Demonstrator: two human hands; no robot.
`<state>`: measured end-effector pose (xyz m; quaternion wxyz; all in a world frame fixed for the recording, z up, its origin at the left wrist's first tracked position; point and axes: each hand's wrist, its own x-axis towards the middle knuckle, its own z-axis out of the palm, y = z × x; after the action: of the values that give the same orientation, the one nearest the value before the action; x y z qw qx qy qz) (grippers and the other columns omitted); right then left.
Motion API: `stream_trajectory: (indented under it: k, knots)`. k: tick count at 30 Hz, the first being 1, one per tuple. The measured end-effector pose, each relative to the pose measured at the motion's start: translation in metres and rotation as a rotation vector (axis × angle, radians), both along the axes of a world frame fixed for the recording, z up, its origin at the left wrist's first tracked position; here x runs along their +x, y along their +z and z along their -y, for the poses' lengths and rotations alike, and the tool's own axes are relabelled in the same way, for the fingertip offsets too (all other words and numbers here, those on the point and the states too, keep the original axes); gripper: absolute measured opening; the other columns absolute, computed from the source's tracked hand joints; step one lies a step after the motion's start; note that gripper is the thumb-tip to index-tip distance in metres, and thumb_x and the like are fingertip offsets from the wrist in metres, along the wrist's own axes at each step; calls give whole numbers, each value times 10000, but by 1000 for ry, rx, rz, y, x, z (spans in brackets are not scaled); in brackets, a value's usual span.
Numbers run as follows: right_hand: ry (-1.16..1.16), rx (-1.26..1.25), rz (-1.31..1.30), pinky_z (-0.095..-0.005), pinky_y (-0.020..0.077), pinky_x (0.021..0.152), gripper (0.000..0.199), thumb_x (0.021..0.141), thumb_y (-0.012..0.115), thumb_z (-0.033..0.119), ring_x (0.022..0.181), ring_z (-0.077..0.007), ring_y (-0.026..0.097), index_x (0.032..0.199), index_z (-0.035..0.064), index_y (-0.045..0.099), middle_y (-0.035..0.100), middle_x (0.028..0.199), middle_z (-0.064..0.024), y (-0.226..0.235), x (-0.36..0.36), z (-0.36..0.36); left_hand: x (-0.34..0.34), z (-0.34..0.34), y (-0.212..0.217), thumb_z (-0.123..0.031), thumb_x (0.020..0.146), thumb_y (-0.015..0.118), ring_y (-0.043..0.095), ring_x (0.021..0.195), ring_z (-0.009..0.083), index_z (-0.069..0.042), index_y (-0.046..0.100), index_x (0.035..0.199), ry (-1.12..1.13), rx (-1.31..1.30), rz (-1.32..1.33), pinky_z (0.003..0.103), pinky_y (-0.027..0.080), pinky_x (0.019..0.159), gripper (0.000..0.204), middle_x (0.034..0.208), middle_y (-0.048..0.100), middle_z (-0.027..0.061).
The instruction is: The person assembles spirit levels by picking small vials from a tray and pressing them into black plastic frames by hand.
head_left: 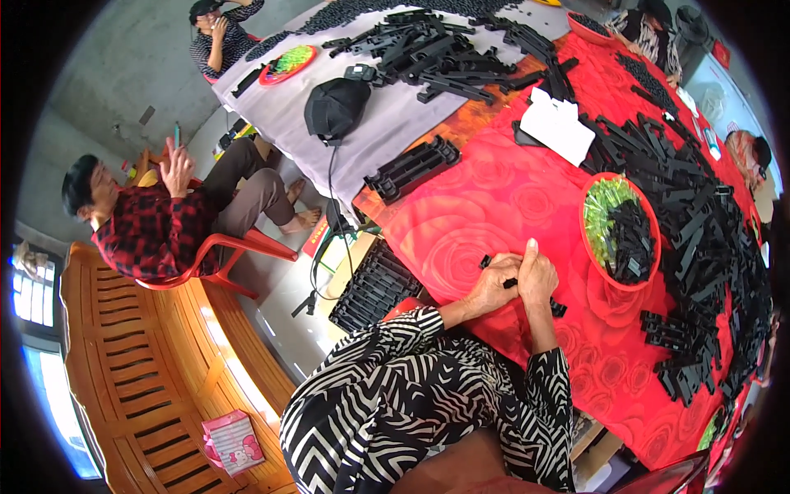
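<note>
Both my hands are together over the red flowered tablecloth (469, 226), near the table's edge. My left hand (492, 284) is closed around a black plastic part (511, 282), which is mostly hidden by the fingers. My right hand (537, 278) grips the same part from the other side, its thumb pointing up. Beside my right wrist another bit of black plastic (558, 309) shows; whether it belongs to the held part I cannot tell. To the right of my hands sits a red bowl (583, 233) with yellow-green strips and small black pieces (632, 239) in it.
Long black parts (699, 214) lie heaped along the right. Several are stacked (411, 169) at the left edge, near a black cap (337, 109). White card (555, 123) lies farther back. A crate of black parts (377, 284) stands below left. People sit around; one (156, 222) occupies a red chair.
</note>
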<state>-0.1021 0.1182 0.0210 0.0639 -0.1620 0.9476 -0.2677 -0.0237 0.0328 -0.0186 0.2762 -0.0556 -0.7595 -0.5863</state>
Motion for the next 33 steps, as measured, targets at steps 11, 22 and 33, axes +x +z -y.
stream_trajectory:
  k: [11, 22, 33]
  knots:
    - [-16, 41, 42, -556, 470, 748, 678, 972, 238, 508, 816, -460, 618, 883, 9, 688, 641, 800, -271, -1, 10, 2, 11, -4, -2, -16, 687, 695, 555, 1069, 293, -24, 645, 885, 48, -24, 41, 407, 402, 945, 205, 987, 640, 107]
    - [-82, -756, 310, -318, 450, 544, 710, 954, 335, 563, 523, -185, 566, 700, -15, 662, 564, 521, -84, -11, -19, -17, -2, 9, 19, -35, 662, 756, 572, 954, 253, -71, 674, 798, 125, -175, -33, 371, 407, 887, 163, 903, 649, 64]
    - [-232, -895, 215, -242, 317, 441, 358, 939, 535, 274, 470, -54, 401, 723, 10, 646, 477, 525, 19, -14, -16, -78, -16, 42, 29, 36, 818, 661, 609, 783, 98, -14, 621, 853, -179, 381, 208, 249, 500, 723, 73, 843, 632, 12]
